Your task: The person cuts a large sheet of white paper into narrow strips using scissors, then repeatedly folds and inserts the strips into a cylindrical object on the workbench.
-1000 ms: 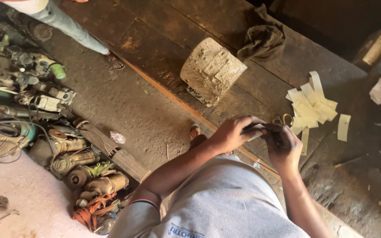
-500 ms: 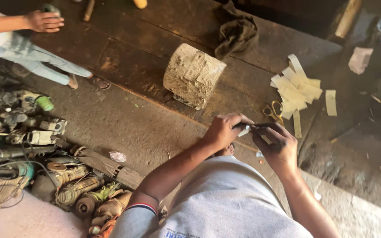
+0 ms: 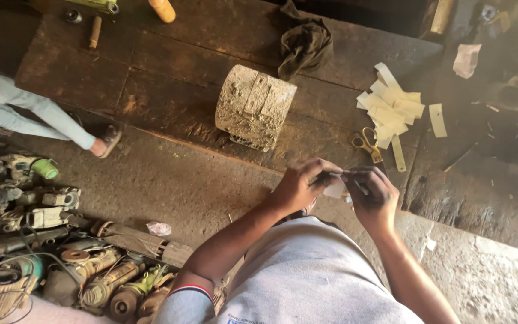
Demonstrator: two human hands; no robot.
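Since a moment ago both hands have stayed pressed together over the worktop's near edge. Left hand and right hand are each pinched shut on a small pale strip held between them. Just beyond the right hand lie yellow-handled scissors and a heap of cut pale strips; beyond the left stands a crusted cylindrical block.

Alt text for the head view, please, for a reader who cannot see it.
Both hands, left hand and right hand, pinch a small pale strip over a dirty floor. Ahead on a dark wooden bench lie a crusted metal block, scissors and cut pale strips; old motors pile at left.
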